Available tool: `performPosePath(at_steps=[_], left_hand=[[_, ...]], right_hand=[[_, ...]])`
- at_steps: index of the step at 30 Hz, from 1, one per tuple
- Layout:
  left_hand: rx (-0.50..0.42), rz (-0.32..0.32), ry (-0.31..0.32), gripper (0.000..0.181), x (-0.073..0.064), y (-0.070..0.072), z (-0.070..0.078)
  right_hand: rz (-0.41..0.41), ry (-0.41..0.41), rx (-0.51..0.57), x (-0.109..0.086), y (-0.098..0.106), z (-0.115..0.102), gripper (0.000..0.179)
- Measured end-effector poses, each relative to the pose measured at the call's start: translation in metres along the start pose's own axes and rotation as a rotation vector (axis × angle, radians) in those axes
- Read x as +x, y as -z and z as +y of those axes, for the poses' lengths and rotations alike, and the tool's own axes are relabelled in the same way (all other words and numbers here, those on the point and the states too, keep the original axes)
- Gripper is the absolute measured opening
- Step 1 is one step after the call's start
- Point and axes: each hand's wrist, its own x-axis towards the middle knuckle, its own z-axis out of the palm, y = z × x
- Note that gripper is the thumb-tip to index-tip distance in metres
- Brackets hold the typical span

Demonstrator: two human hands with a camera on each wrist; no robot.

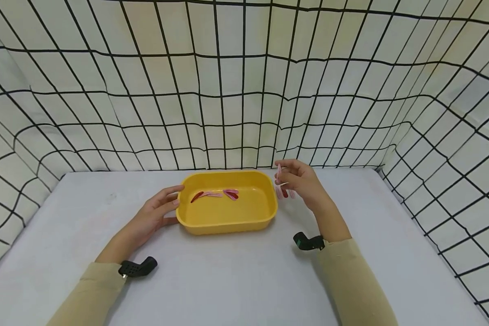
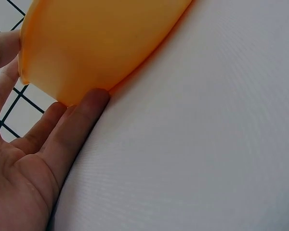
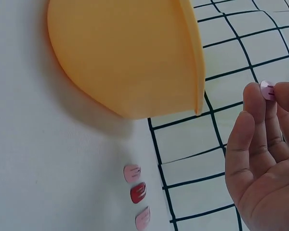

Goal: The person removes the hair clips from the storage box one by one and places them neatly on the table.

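Note:
My right hand [image 1: 303,183] is raised just past the right end of a yellow plastic basin [image 1: 228,213]. Between its thumb and fingertip it pinches a pink hair clip [image 3: 268,90]. On the table below lie a pink clip [image 3: 132,173], a red clip [image 3: 138,192] and another pink one [image 3: 142,219] in a row. Inside the basin several red and pink clips [image 1: 231,194] lie in two small groups. My left hand [image 1: 152,215] rests against the basin's left end, fingers fairly straight, with the thumb [image 2: 94,98] low on its side wall.
A white-covered table [image 1: 220,280] carries everything. Black wire grid panels [image 1: 244,95] rise along its back and both sides, with pale sheets behind them. The basin stands near the back panel. A black wrist device [image 1: 137,267] sits on the left sleeve, and another [image 1: 308,242] on the right.

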Motion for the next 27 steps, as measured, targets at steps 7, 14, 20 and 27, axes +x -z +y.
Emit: performPosePath(at_steps=[7,14,20,27], left_hand=[[-0.009,0.010,0.015,0.055,0.000,-0.001,0.001],[-0.010,0.012,0.011,0.055,0.000,-0.001,0.002],[-0.010,0.008,0.006,0.054,-0.001,0.000,0.004],[-0.008,0.020,0.025,0.055,-0.001,0.000,0.004]], right_hand=[[0.010,0.008,0.001,0.002,0.008,0.003,0.034],[0.017,0.011,0.026,0.002,0.013,0.006,0.035],[0.045,-0.011,0.025,0.003,0.018,0.008,0.038],[0.077,-0.049,0.026,0.007,0.025,0.015,0.036]])
